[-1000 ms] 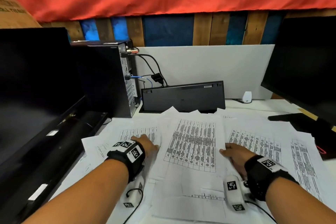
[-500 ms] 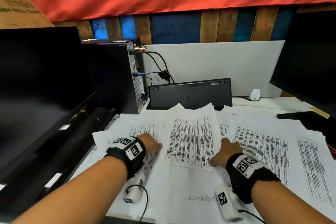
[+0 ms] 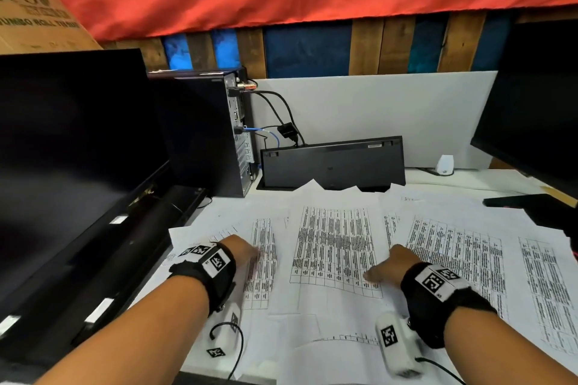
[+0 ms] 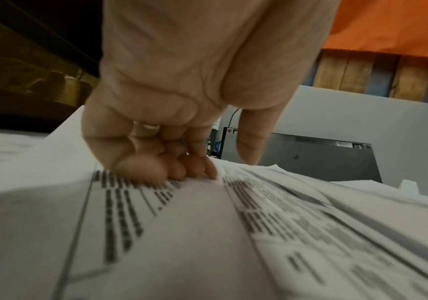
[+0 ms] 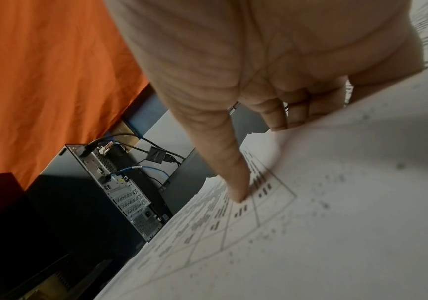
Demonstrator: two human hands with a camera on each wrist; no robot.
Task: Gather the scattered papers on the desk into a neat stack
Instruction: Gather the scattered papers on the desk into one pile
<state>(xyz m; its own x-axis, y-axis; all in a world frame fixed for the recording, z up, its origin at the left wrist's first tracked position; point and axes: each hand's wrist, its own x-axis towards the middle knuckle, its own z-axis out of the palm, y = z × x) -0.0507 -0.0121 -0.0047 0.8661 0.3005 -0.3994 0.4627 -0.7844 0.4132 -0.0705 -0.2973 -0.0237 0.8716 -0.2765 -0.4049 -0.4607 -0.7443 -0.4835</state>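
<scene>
1. While both palms face down, the left hand [image 3: 242,255] presses bunched, curled fingertips [image 4: 153,172] onto a sheet w/ nothing gripped. Prob. to drag it inward.
2. The right hand [image 3: 391,266] is spread: thumb [image 5: 235,182] pins the centre sheet [image 3: 336,247], other fingers lie straight along its edge, apparently to slide or lift it. Nothing pinched that I can see.
3. The papers [image 3: 453,259] fan loosely across the white desk [image 3: 469,180], overlapping, in front of the upended keyboard [image 3: 333,162], between two monitors.
4. They're white printouts w/ dense b&w tables, corners jutting; no neat stack yet.
</scene>
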